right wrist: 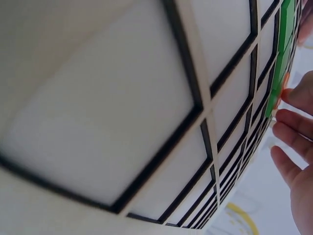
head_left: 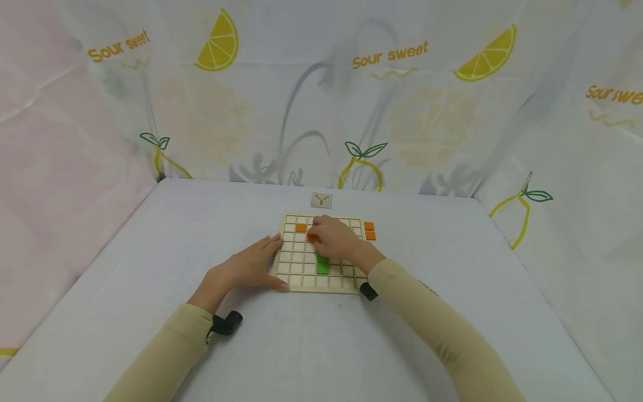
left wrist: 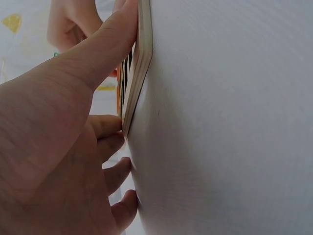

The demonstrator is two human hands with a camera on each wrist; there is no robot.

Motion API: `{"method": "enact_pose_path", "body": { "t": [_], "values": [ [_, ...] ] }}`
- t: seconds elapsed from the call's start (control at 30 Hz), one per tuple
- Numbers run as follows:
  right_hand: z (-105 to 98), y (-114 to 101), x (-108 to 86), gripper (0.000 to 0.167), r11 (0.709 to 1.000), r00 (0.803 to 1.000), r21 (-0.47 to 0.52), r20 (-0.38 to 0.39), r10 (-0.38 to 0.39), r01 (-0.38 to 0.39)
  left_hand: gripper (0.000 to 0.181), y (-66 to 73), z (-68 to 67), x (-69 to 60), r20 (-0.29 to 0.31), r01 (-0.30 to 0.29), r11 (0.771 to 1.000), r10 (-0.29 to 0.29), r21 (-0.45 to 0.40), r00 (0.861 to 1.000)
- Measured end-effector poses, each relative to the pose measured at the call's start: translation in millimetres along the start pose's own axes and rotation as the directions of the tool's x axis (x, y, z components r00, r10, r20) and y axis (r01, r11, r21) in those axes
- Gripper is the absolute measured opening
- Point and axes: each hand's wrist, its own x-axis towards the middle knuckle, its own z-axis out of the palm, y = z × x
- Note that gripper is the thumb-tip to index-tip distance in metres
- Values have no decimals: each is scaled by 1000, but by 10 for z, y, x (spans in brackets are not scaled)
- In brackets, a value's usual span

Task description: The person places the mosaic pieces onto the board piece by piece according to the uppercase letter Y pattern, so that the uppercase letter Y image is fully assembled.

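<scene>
A wooden grid board lies flat. My left hand rests at its left side, fingers by the left edge and thumb at the near corner; in the left wrist view this hand touches the board's edge. My right hand reaches over the board, pinching an orange tile in the upper part of the grid. Fingertips of the right hand meet the tile beside green tiles in the right wrist view. Another orange tile sits in a cell up and left.
Two orange tiles lie just right of the board. A small patterned card is behind it. The white-covered table meets printed cloth walls at the back and sides.
</scene>
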Motion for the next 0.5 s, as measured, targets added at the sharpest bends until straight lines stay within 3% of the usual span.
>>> {"method": "enact_pose_path", "body": {
  "t": [0.5],
  "values": [
    [-24, 42, -96, 36, 1000, 1000, -2, 17, -19, 19, 117, 16, -9, -11, 5, 3, 1000, -3, 5, 1000]
  ]
}}
